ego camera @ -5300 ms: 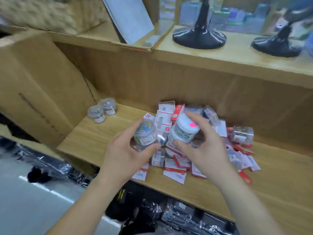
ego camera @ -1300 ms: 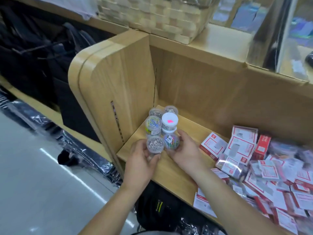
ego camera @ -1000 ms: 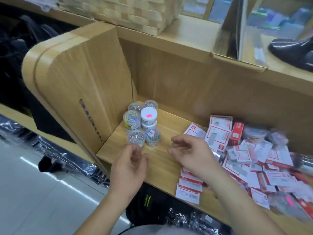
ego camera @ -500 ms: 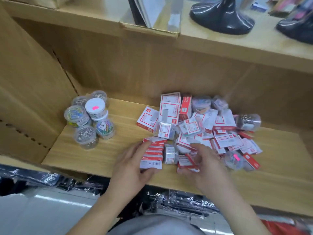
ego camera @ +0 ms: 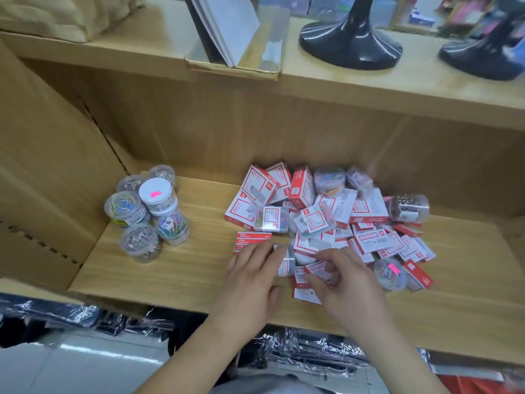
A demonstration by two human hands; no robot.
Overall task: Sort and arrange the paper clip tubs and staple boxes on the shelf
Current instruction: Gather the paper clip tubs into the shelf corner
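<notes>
Pinching staple box (ego camera: 319, 269), right hand (ego camera: 345, 282) is risking pile (ego camera: 326, 220) spilling off shelf (ego camera: 170, 268) front edge; left hand (ego camera: 252, 280) is resting flat on stack (ego camera: 251, 240).

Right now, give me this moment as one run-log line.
left hand: flat on stacked boxes | right hand: pinching staple box | tubs: clustered, shelf left end | mixed pile: unsorted

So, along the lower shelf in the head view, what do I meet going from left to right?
Group of upright tubs → left hand → right hand pinching a staple box → clear tub lying on its side.
</notes>
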